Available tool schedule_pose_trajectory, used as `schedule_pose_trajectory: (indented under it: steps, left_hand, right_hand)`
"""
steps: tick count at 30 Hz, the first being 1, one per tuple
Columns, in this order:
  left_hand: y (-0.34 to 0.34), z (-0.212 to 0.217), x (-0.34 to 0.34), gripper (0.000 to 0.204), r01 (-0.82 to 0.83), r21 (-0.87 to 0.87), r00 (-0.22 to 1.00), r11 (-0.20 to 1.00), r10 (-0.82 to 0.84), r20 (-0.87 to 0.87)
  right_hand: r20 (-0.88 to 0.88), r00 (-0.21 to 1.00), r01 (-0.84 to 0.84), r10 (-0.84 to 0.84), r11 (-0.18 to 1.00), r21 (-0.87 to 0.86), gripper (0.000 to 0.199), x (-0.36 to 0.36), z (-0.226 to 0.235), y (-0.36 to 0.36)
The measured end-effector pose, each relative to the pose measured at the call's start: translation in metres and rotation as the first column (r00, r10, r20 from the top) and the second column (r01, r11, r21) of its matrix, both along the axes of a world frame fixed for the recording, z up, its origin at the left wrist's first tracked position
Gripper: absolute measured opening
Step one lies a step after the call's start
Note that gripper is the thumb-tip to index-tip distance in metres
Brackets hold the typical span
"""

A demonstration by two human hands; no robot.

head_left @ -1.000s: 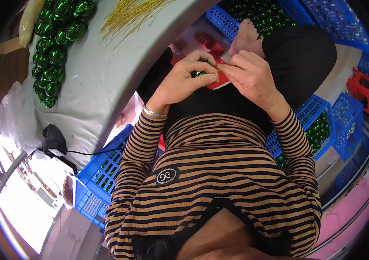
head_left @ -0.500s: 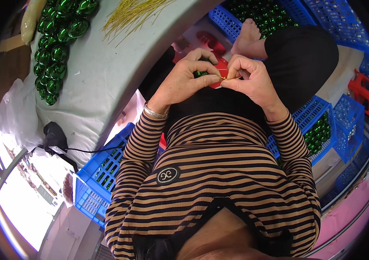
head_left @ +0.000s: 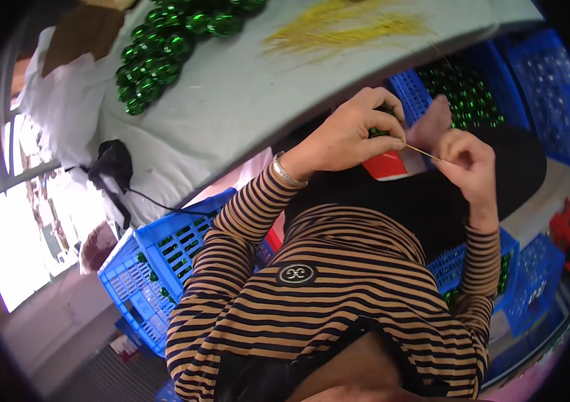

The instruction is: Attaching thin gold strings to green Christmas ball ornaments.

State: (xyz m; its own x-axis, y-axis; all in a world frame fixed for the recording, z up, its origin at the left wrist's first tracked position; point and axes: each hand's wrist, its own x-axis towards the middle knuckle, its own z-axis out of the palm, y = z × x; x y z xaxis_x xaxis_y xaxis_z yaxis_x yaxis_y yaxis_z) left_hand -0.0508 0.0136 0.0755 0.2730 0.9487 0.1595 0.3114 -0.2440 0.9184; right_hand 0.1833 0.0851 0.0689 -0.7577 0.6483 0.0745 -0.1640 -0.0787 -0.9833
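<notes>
My left hand (head_left: 352, 134) is closed around a small shiny green ball (head_left: 380, 131), mostly hidden by the fingers. My right hand (head_left: 467, 161) pinches the end of a thin yellow string (head_left: 421, 153) that runs from the ball to its fingertips. Both hands are held over my lap, just below the edge of the grey table (head_left: 245, 100). A red piece (head_left: 387, 165) lies under the hands on my dark lap.
A heap of green balls (head_left: 164, 47) and a bundle of yellow strings (head_left: 345, 30) lie on the table. Blue crates (head_left: 158, 268) stand left of me. More crates with green balls (head_left: 459, 87) sit ahead and right. A black cable device (head_left: 112, 164) hangs at the table's edge.
My hands have moved apart: the right hand has drawn away to the right, pulling the yellow string out from the ball held in the left hand.
</notes>
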Motion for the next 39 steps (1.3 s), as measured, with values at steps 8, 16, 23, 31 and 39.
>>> schedule_pose_trajectory:
  steps: [8,16,23,31,39]
  left_hand:
    - [0.031,0.034,-0.030,0.023,-0.315,0.383,0.931,0.868,0.361,-0.052]
    - [0.033,0.007,-0.179,0.043,-0.518,0.644,0.262,0.562,0.822,-0.506]
    - [0.014,0.009,-0.178,0.048,-0.518,0.621,0.293,0.589,0.804,-0.518]
    - [-0.047,0.021,-0.126,0.064,-0.416,-0.258,0.476,0.872,0.450,0.756]
    - [-0.052,-0.011,-0.021,0.068,0.249,-0.448,0.242,0.859,0.393,0.887]
  right_hand:
    - [0.078,0.983,0.131,-0.163,0.940,0.314,0.013,0.008,0.064,0.068]
    - [0.300,0.878,0.145,-0.373,0.805,0.576,0.008,-0.020,0.068,0.109]
    - [0.204,0.949,-0.099,-0.239,0.390,0.915,0.012,-0.155,0.004,0.093]
    - [0.409,0.882,-0.231,-0.234,0.542,0.808,0.008,-0.171,0.008,0.102]
    - [0.311,0.935,0.027,-0.168,0.911,0.411,0.013,-0.163,0.057,0.083]
